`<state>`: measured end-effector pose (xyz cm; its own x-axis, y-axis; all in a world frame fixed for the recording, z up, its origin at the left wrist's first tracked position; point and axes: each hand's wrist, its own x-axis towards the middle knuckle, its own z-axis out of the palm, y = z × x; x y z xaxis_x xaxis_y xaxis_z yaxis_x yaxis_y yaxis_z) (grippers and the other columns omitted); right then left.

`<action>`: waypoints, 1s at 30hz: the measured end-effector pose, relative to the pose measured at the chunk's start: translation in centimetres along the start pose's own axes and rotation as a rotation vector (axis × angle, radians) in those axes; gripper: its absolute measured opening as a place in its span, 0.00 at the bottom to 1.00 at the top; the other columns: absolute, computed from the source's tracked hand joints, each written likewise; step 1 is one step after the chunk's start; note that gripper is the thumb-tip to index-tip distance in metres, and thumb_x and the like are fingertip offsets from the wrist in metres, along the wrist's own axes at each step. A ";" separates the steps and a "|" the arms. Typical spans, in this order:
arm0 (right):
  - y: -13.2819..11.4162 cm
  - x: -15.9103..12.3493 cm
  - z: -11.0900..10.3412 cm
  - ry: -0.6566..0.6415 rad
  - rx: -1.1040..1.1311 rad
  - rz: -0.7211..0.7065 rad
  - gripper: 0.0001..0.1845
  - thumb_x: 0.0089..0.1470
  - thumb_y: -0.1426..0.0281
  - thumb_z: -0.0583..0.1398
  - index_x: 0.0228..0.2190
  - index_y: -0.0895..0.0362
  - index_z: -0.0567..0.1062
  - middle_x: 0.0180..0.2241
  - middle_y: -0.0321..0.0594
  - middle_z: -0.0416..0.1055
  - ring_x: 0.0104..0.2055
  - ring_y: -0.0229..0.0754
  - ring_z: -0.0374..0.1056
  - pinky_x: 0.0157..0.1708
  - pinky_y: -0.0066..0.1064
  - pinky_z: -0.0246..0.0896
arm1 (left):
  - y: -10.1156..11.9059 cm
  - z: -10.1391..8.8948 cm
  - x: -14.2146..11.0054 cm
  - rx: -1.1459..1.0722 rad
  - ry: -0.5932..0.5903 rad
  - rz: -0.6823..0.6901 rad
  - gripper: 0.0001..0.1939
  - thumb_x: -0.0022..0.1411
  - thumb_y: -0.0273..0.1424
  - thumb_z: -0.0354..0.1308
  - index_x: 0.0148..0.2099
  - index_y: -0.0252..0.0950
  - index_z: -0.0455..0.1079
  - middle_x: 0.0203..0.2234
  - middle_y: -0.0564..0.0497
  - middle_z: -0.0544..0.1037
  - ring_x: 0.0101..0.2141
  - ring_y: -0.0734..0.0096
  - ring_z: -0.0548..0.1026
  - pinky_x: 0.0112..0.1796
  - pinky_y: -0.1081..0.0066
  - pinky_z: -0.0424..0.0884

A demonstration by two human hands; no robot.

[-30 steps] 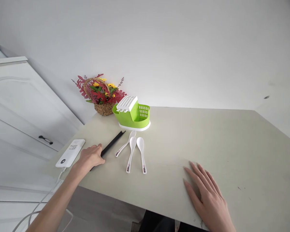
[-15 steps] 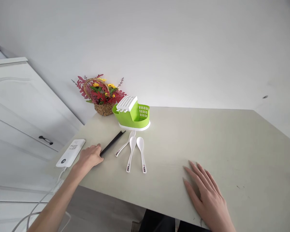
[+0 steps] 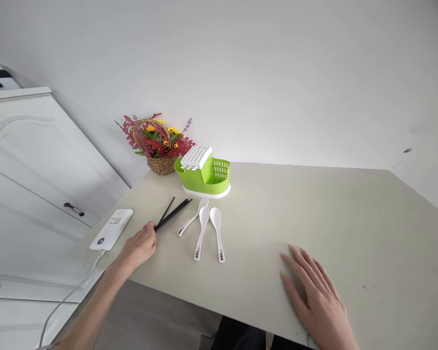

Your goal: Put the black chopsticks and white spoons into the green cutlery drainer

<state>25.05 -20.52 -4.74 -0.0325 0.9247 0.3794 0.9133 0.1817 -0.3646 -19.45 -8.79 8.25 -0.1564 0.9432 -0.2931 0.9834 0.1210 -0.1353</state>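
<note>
My left hand (image 3: 140, 244) is closed around the near ends of several black chopsticks (image 3: 174, 212). One chopstick angles away from the bundle, its tip pointing toward the flower basket. Just right of them, three white spoons (image 3: 200, 239) with small printed marks on their handles lie on the table. Behind the spoons stands a green utensil holder (image 3: 193, 180) with a white slotted top and a white base. My right hand (image 3: 319, 296) rests palm down on the table at the right, fingers stretched out, holding nothing.
A white power bank (image 3: 111, 229) with a cable (image 3: 75, 290) lies at the table's left edge. Beside the holder sits a wicker basket (image 3: 162, 165) of red and yellow flowers. White cabinets (image 3: 32, 194) stand at the left, and a wall runs behind the table (image 3: 295, 199).
One chopstick has spread leftward from the bundle in my left hand. The whole view has shifted slightly, moving things a little to the right. My right hand stays on the table.
</note>
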 end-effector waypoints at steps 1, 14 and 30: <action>0.0 0.0 0.0 0.000 -0.001 0.001 0.30 0.72 0.51 0.52 0.70 0.44 0.63 0.73 0.33 0.57 0.74 0.56 0.55 0.68 0.59 0.62 | 0.0 0.4 -0.1 -0.002 0.021 0.001 0.21 0.71 0.27 0.41 0.62 0.29 0.60 0.58 0.28 0.74 0.52 0.46 0.79 0.44 0.58 0.73; 1.1 -0.4 0.5 -0.037 -0.030 0.005 0.31 0.70 0.52 0.54 0.70 0.40 0.62 0.73 0.30 0.56 0.74 0.58 0.55 0.65 0.59 0.66 | 0.7 3.1 -2.4 -0.657 0.317 0.008 0.19 0.75 0.50 0.42 0.44 0.41 0.63 0.25 0.52 0.73 0.28 0.61 0.77 0.31 0.67 0.69; -1.0 0.2 -0.5 -0.021 0.058 0.088 0.28 0.73 0.51 0.50 0.67 0.44 0.67 0.72 0.35 0.60 0.75 0.55 0.54 0.69 0.57 0.59 | 17.5 1.4 -8.1 -1.535 -0.697 0.447 0.25 0.71 0.55 0.55 0.47 0.37 0.67 0.27 0.60 0.58 0.21 0.81 0.50 0.21 0.73 0.48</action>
<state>24.32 -20.66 -3.89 0.0378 0.9447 0.3259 0.8877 0.1180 -0.4450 -1.09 -14.73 6.98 0.5264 0.7347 -0.4280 0.0809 0.4578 0.8854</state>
